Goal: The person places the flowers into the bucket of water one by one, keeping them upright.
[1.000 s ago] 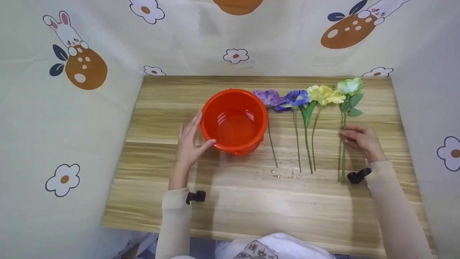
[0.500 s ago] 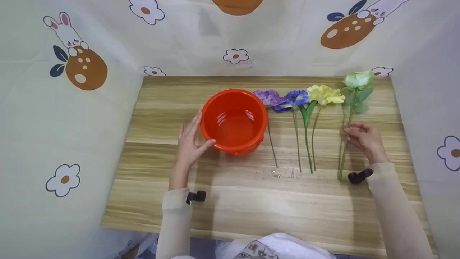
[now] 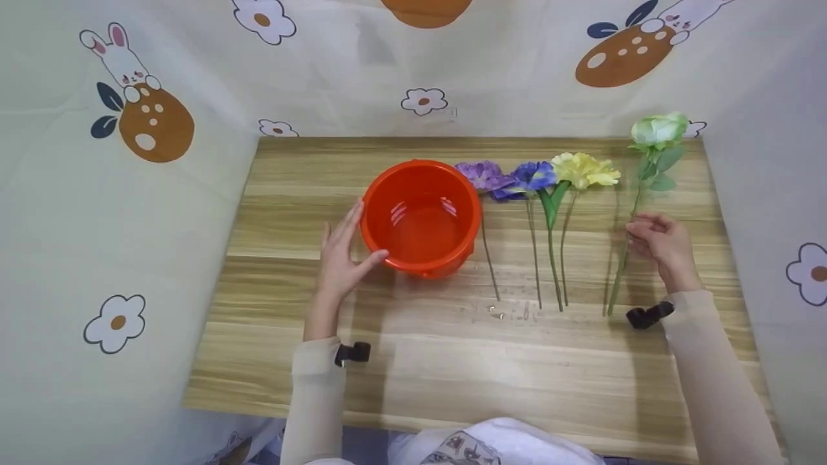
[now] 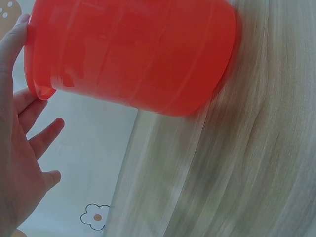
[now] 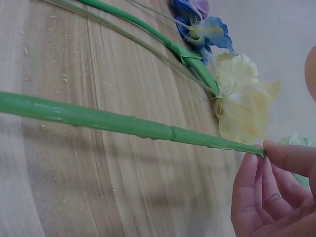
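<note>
A red plastic bucket point(image 3: 420, 267) stands upright at mid-table. My left hand point(image 3: 339, 261) rests against its left side, fingers spread and straight, the thumb at the rim. In the left wrist view the bucket point(image 4: 138, 54) shows its outer wall, with fingertips right at the rim. At the right, my right hand point(image 3: 665, 248) pinches the stem of an artificial pale green rose point(image 3: 659, 131) between thumb and fingers. Its bloom leans up and to the right; a shadow runs beside the stem. The right wrist view shows the green stem point(image 5: 123, 125) running to the pinching fingertips.
Between bucket and right hand lie artificial flowers: a purple one point(image 3: 483, 175), a blue one point(image 3: 533, 175) and a yellow one point(image 3: 585, 169), stems toward me. Small clear drops point(image 3: 496, 313) dot the wooden table point(image 3: 452, 368). A printed curtain point(image 3: 323, 71) encloses the table's back and sides.
My right hand has moved slightly up and to the right, carrying the rose's bloom the same way, its stem rising from the table. The left hand and bucket have not moved.
</note>
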Motion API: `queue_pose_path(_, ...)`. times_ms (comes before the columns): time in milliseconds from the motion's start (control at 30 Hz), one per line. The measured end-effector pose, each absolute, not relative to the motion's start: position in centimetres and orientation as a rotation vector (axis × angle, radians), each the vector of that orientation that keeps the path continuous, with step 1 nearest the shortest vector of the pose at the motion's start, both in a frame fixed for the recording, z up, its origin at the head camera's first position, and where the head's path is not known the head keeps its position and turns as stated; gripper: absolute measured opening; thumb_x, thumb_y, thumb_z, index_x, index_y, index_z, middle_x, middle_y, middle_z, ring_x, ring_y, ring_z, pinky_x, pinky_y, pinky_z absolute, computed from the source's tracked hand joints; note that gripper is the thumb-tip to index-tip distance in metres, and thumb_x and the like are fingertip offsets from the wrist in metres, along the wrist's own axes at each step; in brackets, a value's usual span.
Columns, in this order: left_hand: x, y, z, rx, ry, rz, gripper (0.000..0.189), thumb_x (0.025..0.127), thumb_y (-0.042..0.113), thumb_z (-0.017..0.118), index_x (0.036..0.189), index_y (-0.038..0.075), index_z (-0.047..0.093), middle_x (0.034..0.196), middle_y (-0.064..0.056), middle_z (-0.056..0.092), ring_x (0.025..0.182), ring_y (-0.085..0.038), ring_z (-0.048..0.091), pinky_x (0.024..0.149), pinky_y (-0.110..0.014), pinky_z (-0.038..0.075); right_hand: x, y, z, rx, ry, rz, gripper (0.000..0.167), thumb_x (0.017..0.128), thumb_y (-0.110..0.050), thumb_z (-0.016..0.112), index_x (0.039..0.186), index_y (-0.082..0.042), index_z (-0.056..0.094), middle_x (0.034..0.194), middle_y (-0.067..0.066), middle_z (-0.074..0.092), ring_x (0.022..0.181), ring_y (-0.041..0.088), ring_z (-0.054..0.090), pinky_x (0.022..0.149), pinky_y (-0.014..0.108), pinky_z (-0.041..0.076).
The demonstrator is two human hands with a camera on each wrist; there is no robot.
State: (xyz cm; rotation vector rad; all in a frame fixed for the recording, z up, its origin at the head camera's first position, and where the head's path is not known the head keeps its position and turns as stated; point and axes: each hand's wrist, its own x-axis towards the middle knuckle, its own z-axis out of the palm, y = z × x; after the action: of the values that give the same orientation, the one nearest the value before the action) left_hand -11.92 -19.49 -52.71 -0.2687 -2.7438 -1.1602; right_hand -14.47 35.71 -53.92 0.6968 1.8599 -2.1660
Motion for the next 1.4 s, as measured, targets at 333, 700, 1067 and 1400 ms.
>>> queue_pose_path(333, -11.9, -19.5, -52.6, -0.261, -2.753, -1.167, 0.090, 0.083, 0.049, 0.075, 0.158, 0.025, 0.030, 0.163, 0.001, 0.034, 0.149, -0.023, 0.036, 0.124, -0.063, 0.006, -14.5, 35.5, -53.2, 0.661, 1.829, -2.245, 0.021, 0.091, 0.001, 0.068, 0.106, -0.012, 0.061, 0.077, -0.008, 0.073, 0.068, 0.003, 0.071, 0.062, 0.019, 0.060)
queue_pose_path(700, -11.9, -19.5, -52.6, -0.246, -2.776, -1.155, 0.090, 0.083, 0.049, 0.075, 0.158, 0.027, 0.030, 0.164, 0.000, 0.033, 0.150, -0.021, 0.034, 0.126, -0.059, 0.003, -14.4, 34.8, -52.1, 0.604, 1.805, -2.342, 0.022, 0.089, 0.006, 0.067, 0.104, -0.010, 0.062, 0.078, -0.005, 0.073, 0.069, 0.005, 0.072, 0.059, 0.020, 0.059)
queue_pose_path(1067, -11.8, -19.5, -52.5, -0.255, -2.769, -1.168, 0.090, 0.084, 0.052, 0.073, 0.158, 0.026, 0.029, 0.163, 0.000, 0.033, 0.150, -0.022, 0.034, 0.126, -0.060, 0.003, -14.4, 34.0, -51.6, 0.562, 1.798, -2.398, 0.023, 0.090, 0.007, 0.065, 0.102, -0.012, 0.066, 0.079, -0.004, 0.073, 0.070, 0.007, 0.073, 0.059, 0.019, 0.059)
queue_pose_path(1400, -11.9, -19.5, -52.7, -0.267, -2.754, -1.168, 0.092, 0.083, 0.067, 0.066, 0.158, 0.026, 0.030, 0.163, 0.003, 0.034, 0.149, -0.021, 0.035, 0.126, -0.059, 0.003, -14.5, 32.9, -51.4, 0.520, 1.806, -2.454, 0.022, 0.087, 0.008, 0.068, 0.101, -0.009, 0.068, 0.079, -0.003, 0.074, 0.070, 0.009, 0.074, 0.061, 0.019, 0.060)
